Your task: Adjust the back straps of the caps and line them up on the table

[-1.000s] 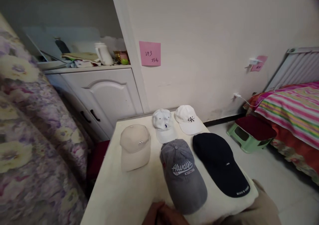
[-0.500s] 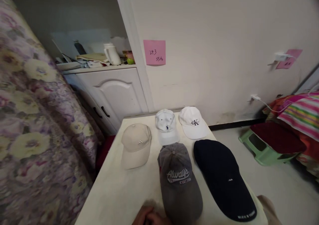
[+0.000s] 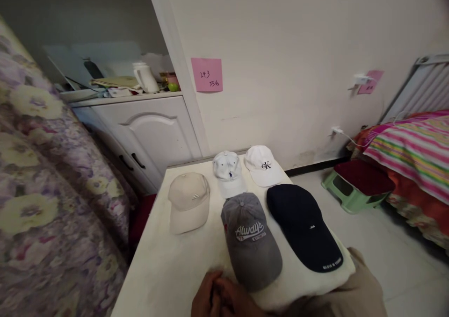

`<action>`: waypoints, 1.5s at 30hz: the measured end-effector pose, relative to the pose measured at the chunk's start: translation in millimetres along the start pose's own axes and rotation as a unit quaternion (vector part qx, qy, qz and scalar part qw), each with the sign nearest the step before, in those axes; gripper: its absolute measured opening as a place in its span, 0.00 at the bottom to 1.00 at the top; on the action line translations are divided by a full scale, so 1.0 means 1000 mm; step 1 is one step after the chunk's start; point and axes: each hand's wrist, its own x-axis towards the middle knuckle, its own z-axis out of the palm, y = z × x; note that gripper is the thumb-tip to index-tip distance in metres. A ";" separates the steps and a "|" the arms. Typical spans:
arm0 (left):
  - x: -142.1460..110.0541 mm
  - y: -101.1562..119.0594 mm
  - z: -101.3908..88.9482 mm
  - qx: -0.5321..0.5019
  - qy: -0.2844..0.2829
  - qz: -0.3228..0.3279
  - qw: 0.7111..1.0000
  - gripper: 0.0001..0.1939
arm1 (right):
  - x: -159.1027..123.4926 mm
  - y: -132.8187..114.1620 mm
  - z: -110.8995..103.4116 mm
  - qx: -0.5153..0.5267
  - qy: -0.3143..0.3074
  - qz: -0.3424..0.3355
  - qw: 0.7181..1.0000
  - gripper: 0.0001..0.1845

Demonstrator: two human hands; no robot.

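Observation:
Five caps lie on a cream table (image 3: 164, 270): a grey cap (image 3: 250, 235) lettered "Always", a navy cap (image 3: 303, 226) to its right, a beige cap (image 3: 188, 202) to its left, and behind them a white cap (image 3: 228, 172) with a small logo and a white CK cap (image 3: 262, 165). At the bottom edge my left hand (image 3: 201, 300) and my right hand (image 3: 233, 300) rest pressed together on the table, just in front of the grey cap's brim. Their fingers are curled against each other and I see nothing in them. A beige sleeve (image 3: 351, 291) runs off to the right.
A floral cloth (image 3: 42, 190) hangs close on the left. Behind the table stand a white cabinet (image 3: 150, 130) with clutter on top and a wall with a pink note (image 3: 206, 74). A green stool (image 3: 351, 193) and a striped bed (image 3: 410, 148) are on the right.
The view swung left and then back right, and more of my joined hands shows at the bottom. The caps have not moved.

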 end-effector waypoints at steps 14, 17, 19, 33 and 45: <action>0.001 0.000 0.019 0.008 -0.063 0.074 0.995 0.14 | -0.021 0.027 0.008 -0.001 0.096 0.078 0.992 0.35; -0.001 -0.001 0.020 0.016 -0.050 0.088 0.995 0.14 | -0.017 0.039 0.011 -0.004 0.100 0.025 0.995 0.32; -0.002 -0.001 0.019 0.011 -0.035 0.091 0.995 0.14 | -0.014 0.039 0.012 0.001 0.103 -0.015 0.995 0.31; -0.008 0.001 0.018 0.000 -0.044 0.101 0.994 0.15 | -0.015 0.027 0.011 0.016 0.086 -0.061 0.994 0.24; -0.007 0.003 0.019 0.003 -0.046 0.098 0.994 0.15 | -0.016 0.025 0.010 0.010 0.101 -0.075 0.992 0.25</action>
